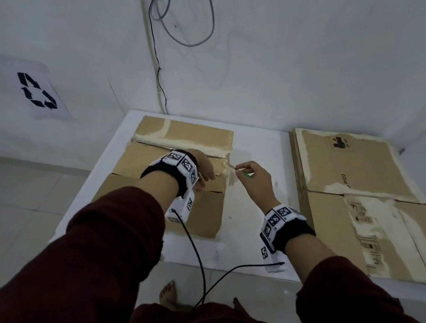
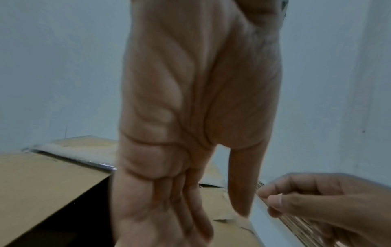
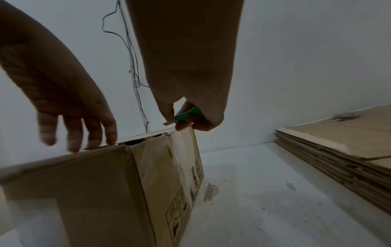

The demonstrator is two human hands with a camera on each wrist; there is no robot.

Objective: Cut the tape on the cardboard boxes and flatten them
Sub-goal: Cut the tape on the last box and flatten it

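Observation:
A brown cardboard box [image 1: 178,136] stands on the white table [image 1: 252,209], its top seam taped and split near the right end. My left hand [image 1: 204,167] lies flat on the box top [image 2: 38,180] with straight fingers [image 3: 93,133] at the seam. Just off the box's right top edge, my right hand [image 1: 254,175] pinches a green-handled cutter [image 3: 187,116]. The short blade [image 1: 231,167] points at the seam's end. In the right wrist view the box's taped side [image 3: 165,160] faces me.
A stack of flattened cardboard boxes [image 1: 357,174] lies on the table's right side, seen again [image 3: 342,150] in the right wrist view. White walls close the corner behind, with hanging cables [image 1: 160,37]. A recycling sign [image 1: 37,90] is on the left wall. My bare foot [image 1: 168,292] is below.

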